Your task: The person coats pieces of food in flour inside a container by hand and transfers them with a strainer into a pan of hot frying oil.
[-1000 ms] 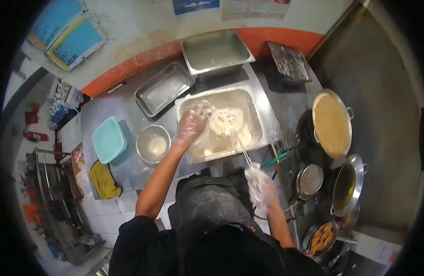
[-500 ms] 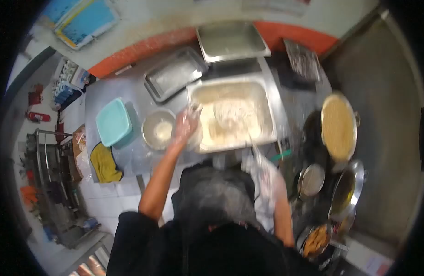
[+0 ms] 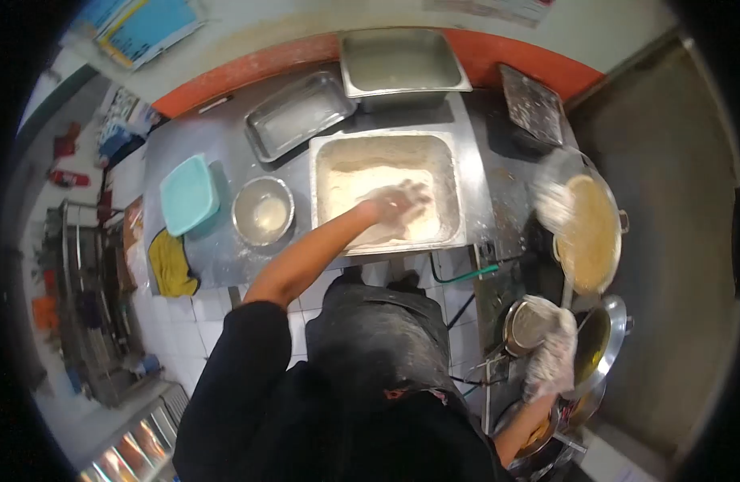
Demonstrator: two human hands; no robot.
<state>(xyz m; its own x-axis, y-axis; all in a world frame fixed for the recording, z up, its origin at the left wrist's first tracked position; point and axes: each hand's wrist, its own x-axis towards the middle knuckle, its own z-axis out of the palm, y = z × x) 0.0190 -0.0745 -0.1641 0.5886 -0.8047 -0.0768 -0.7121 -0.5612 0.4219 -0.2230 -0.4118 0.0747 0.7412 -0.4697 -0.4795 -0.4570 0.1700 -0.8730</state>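
My left hand (image 3: 398, 201), in a clear glove, is open with fingers spread over the flour (image 3: 350, 186) in a rectangular metal pan (image 3: 456, 193). My gloved right hand (image 3: 551, 357) is closed round the handle of a long-handled strainer (image 3: 555, 193). The strainer's head is smeared by motion and looks whitish; what lies in it is unclear. It hangs at the left edge of a large round pan (image 3: 591, 241) with tan, foamy-looking contents. A round mesh sieve (image 3: 524, 325) lies just left of my right hand.
Left of the flour pan stand a metal bowl (image 3: 263, 210), a teal tub (image 3: 189, 197) and a yellow cloth (image 3: 171, 265). Behind are a shallow tray (image 3: 299, 116) and a deep metal pan (image 3: 402, 64). A wok with dark oil (image 3: 596, 341) sits at right.
The strainer has left the flour pan and swung right to the round pan, carried by my right hand. My left hand has moved right, from the pan's left edge to over the flour.
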